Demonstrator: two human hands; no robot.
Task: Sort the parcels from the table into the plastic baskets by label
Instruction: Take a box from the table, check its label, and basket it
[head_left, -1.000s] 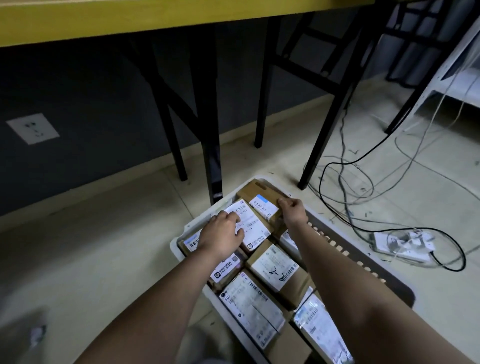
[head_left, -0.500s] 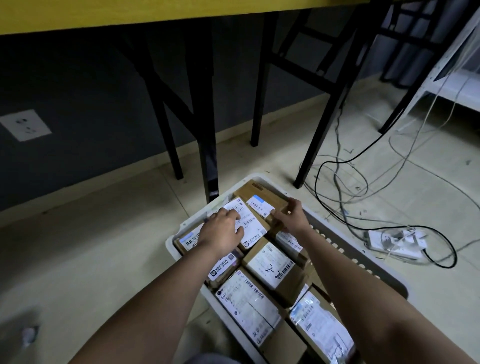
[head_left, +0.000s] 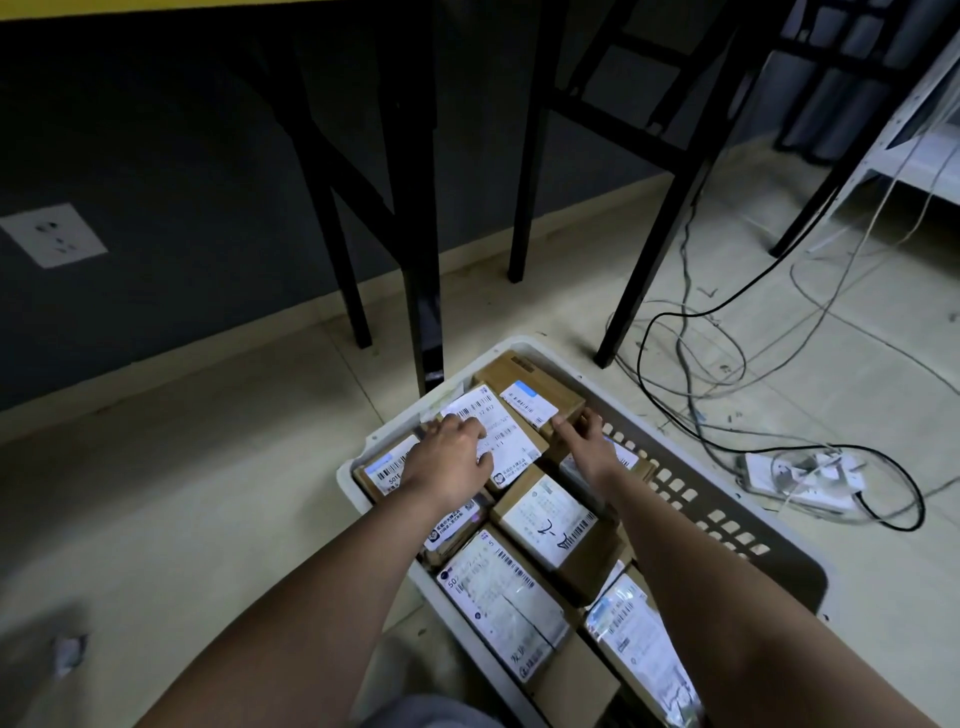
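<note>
A pale plastic basket (head_left: 727, 525) stands on the floor, packed with several brown cardboard parcels bearing white labels. My left hand (head_left: 449, 462) rests palm down on the large barcode label of a parcel (head_left: 511, 431) near the basket's far end, fingers lying on the paper. My right hand (head_left: 589, 447) pinches the near right corner of the brown box (head_left: 530, 382) at the far end, with the thumb beside its blue-edged label. Closer to me lie more labelled parcels (head_left: 550, 525) and a clear-wrapped one (head_left: 639, 644).
Black table legs (head_left: 423, 291) stand just beyond the basket under a yellow table top. Loose cables and a white power strip (head_left: 800, 475) lie on the floor to the right. A wall socket (head_left: 52, 236) sits at the left. A white shelf frame (head_left: 893, 130) is at the far right.
My right hand has slipped from the top of the far box to its near right corner. My left hand stays on the labelled parcel.
</note>
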